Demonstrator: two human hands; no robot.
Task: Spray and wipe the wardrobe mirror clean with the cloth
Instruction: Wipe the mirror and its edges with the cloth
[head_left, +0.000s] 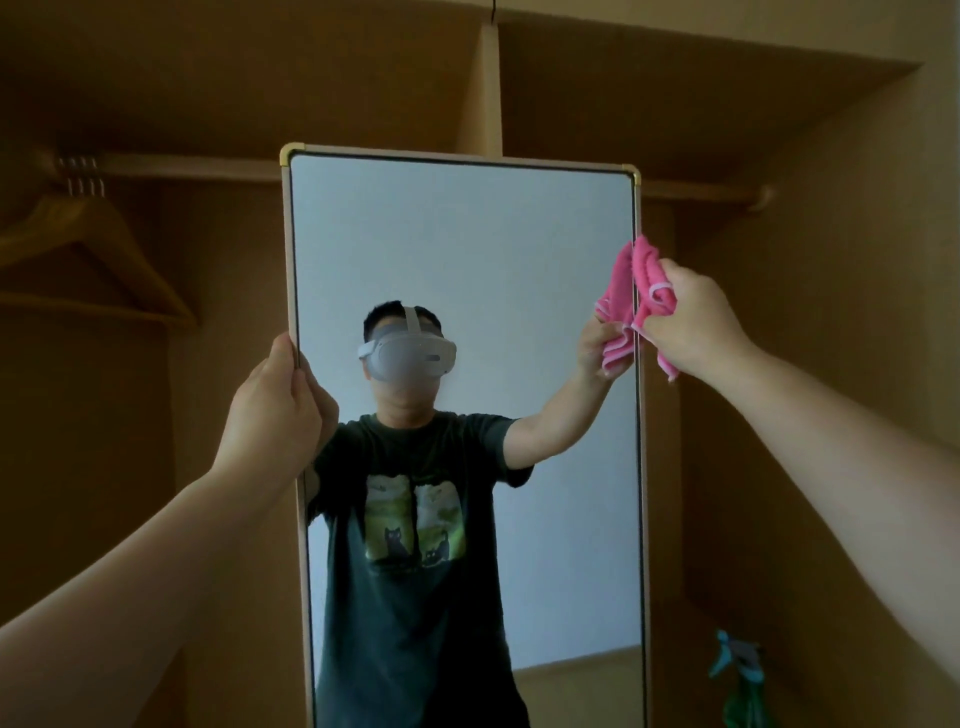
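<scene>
1. Far left on my feed, wooden hangers (93, 244) hang inside the wardrobe (810, 218).
2. The left hand (275, 410) grips the left frame edge of the mirror (467, 234), fingers curled round it.
3. The mirror stands upright, centre frame.
4. The right hand (696, 327) clutches the bunched pink cloth (649, 280) against the mirror's right edge.
5. Lower right, I make out a blurred spray bottle (740, 675), well apart from both hands.

The mirror (467, 234) stood at frame centre, before the wardrobe (779, 130), with hangers (88, 234) at upper left and a spray bottle (740, 670) at lower right. The cloth (647, 265) lay against its right edge.
</scene>
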